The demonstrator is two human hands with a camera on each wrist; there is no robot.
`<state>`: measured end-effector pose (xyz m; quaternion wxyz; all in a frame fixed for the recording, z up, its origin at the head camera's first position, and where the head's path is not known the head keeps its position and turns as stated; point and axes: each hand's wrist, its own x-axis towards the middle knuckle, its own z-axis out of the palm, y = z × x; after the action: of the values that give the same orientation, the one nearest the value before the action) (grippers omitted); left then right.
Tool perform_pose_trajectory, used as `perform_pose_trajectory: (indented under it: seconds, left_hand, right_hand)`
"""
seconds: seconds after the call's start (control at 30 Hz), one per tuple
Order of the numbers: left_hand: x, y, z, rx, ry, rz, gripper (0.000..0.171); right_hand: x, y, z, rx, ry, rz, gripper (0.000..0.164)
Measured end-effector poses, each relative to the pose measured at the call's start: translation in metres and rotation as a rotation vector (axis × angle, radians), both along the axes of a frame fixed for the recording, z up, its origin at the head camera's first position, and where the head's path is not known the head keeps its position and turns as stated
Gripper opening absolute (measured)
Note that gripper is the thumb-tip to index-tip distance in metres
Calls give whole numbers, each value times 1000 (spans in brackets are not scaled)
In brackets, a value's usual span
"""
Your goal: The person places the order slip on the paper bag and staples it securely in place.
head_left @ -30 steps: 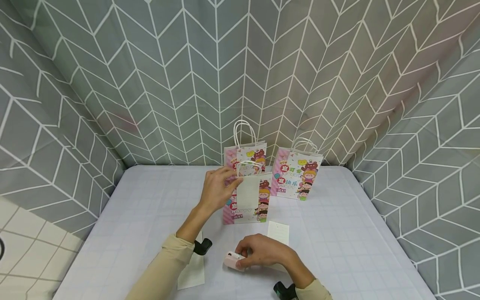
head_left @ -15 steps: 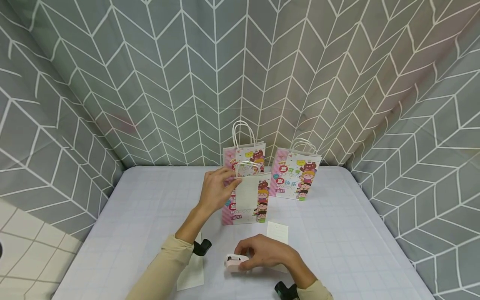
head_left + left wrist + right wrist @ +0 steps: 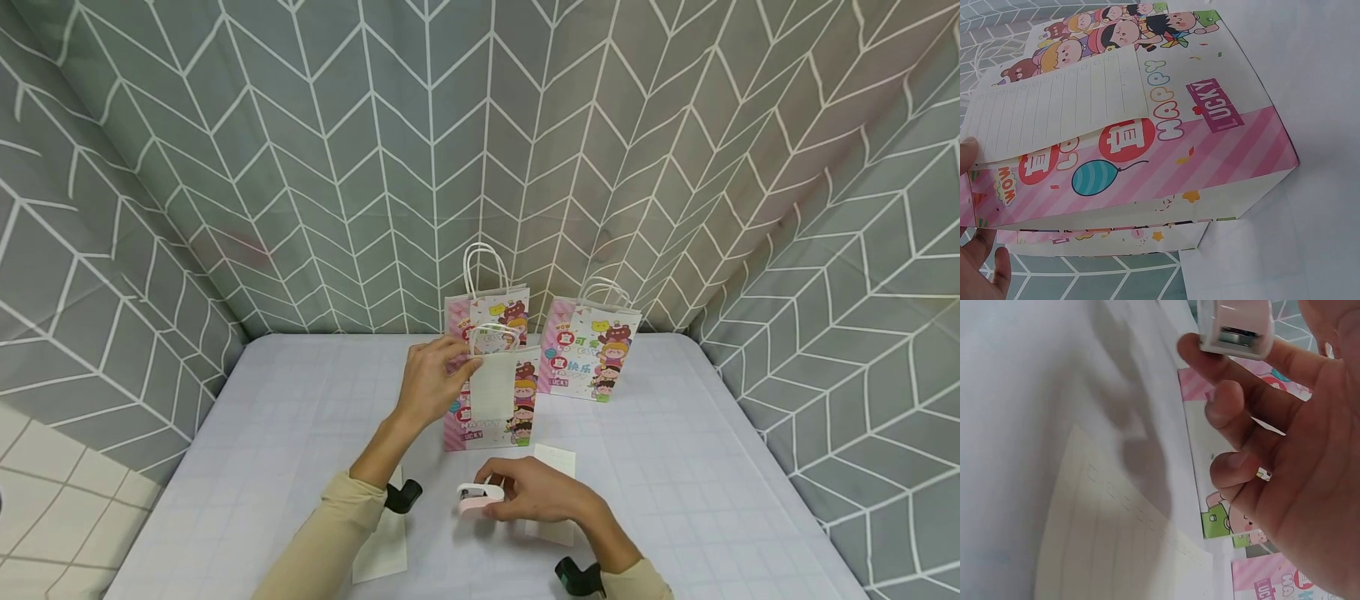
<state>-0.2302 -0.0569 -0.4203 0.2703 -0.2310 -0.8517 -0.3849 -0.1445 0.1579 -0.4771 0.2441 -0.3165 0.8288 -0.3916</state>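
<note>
My left hand point(image 3: 431, 379) pinches a lined paper slip point(image 3: 492, 389) against the top edge of the nearest cartoon-printed paper gift bag point(image 3: 487, 435). In the left wrist view the slip point(image 3: 1063, 103) lies flat over the bag's front point(image 3: 1210, 150), with the thumb on its end. My right hand point(image 3: 536, 490) holds a small pink and white stapler point(image 3: 478, 497) between thumb and fingers, raised off the table and apart from the bag. The right wrist view shows the stapler's metal mouth point(image 3: 1239, 337), with the other fingers loosely bent.
Two matching gift bags stand behind, one back centre point(image 3: 517, 312) and one back right point(image 3: 588, 354). More paper slips lie on the white table, one under my right hand point(image 3: 555, 460) and one by my left forearm point(image 3: 381, 546). Patterned curtains point(image 3: 465, 150) surround the table.
My right hand has lifted the stapler and moved it up toward the bag, turning it on the way. The left hand stays pinched on the slip and bag edge.
</note>
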Motion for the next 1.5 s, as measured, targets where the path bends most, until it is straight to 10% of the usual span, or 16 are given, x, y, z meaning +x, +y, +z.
perform_pose_trajectory:
  seconds: [0.57, 1.5]
  left_hand:
    - [2, 0, 0, 1, -5, 4, 18]
    - [2, 1, 2, 14, -26, -4, 17]
  right_hand:
    - [-3, 10, 9, -165, 106, -177, 29]
    - [-11, 31, 25, -708, -71, -342, 40]
